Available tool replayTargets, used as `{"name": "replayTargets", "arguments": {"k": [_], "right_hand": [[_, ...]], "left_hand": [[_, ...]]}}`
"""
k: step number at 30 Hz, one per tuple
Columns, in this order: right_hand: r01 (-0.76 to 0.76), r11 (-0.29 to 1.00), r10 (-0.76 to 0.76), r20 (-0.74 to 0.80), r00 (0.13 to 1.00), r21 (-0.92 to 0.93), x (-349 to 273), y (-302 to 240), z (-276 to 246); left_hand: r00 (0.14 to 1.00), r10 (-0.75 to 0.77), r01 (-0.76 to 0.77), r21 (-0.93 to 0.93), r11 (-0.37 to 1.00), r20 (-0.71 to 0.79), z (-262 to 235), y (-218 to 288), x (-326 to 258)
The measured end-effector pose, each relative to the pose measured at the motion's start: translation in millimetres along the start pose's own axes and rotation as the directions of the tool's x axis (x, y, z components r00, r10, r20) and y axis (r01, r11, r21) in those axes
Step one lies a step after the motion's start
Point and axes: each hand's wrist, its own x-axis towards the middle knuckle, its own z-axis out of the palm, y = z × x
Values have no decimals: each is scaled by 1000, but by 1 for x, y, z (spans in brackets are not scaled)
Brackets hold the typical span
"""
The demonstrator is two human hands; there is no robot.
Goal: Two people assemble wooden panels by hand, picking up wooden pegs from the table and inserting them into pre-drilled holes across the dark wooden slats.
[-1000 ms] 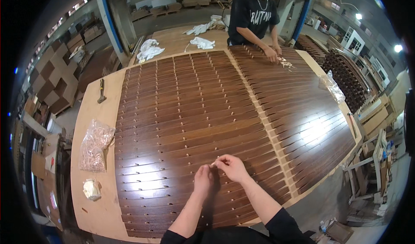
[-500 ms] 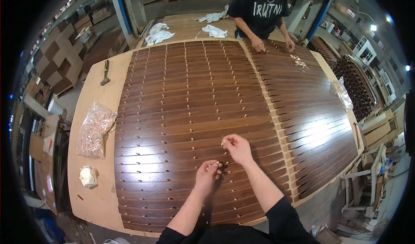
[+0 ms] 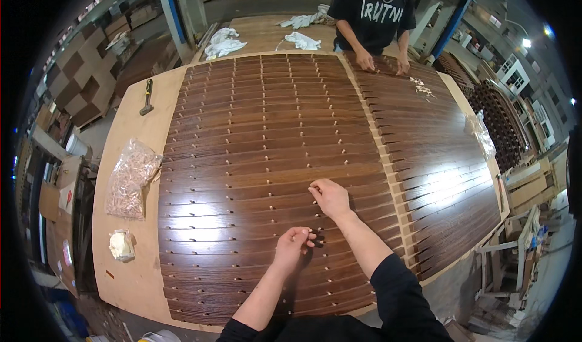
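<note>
Head view: our right hand [image 3: 330, 197] pinches fingers together on the dark slats [image 3: 254, 160] mid-worktop [image 3: 130, 142]; our left hand [image 3: 293, 245], nearer the front edge, holds fingers curled together, contents too small to tell.

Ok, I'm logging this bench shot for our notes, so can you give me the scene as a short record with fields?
surface: light plywood table covered by rows of dark wooden slats
left hand: left hand above the slats, fingers pinched; what they hold is too small to tell
right hand: right hand fingertips on a slat
table's left edge: clear bag of small pale pieces, hammer
far end: another person, both hands on slats
</note>
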Motion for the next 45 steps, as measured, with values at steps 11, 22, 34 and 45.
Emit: {"name": "replayTargets", "arguments": {"k": [11,22,34,45], "right_hand": [[-6,984,36,168,985,-177,5,3,-12],[-266,844,103,347,932,465,-87,-53,-24],[-261,937,262,24,965,234,29,2,-11],[160,913,-126,114,986,-377,43,0,6]], "left_hand": [[1000,-12,12,-2,1000,14,7,-2,1],[998,-55,54,-66,996,-5,-1,0,4],[994,-104,106,-94,990,31,-5,2,4],[991,-114,120,-98,988,67,-9,1,6]]}}
